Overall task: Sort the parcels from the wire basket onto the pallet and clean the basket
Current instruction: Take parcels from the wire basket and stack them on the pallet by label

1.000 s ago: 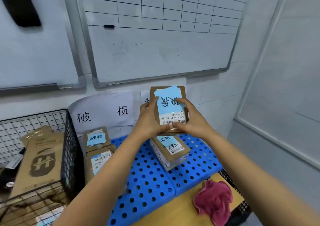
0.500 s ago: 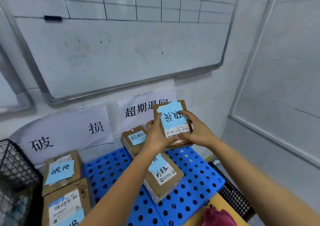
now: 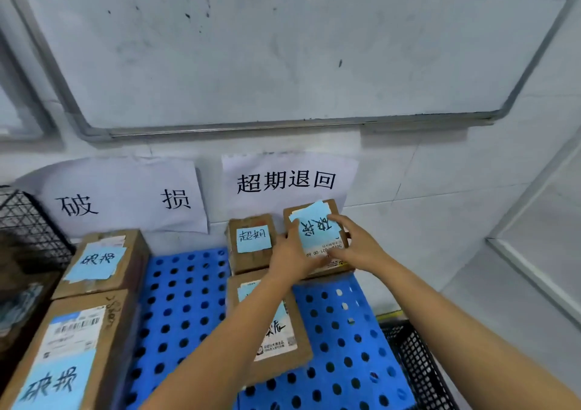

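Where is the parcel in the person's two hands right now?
Head view: the held parcel is at the blue pallet's far right, below the right wall sign, with a smaller parcel on its left.

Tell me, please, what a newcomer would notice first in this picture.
The left hand and right hand hold a brown parcel with a blue note at the far right of the blue pallet, under the wall sign 超期退回. Two more parcels with blue notes lie at left, below the sign 破损.

Left wall sheet (image 3: pixel 125 196) reads 破损, right wall sheet (image 3: pixel 286 170) 超期退回 — front-left parcel note (image 3: pixel 53 381) says 破损, back parcel note (image 3: pixel 253 238) 超期.
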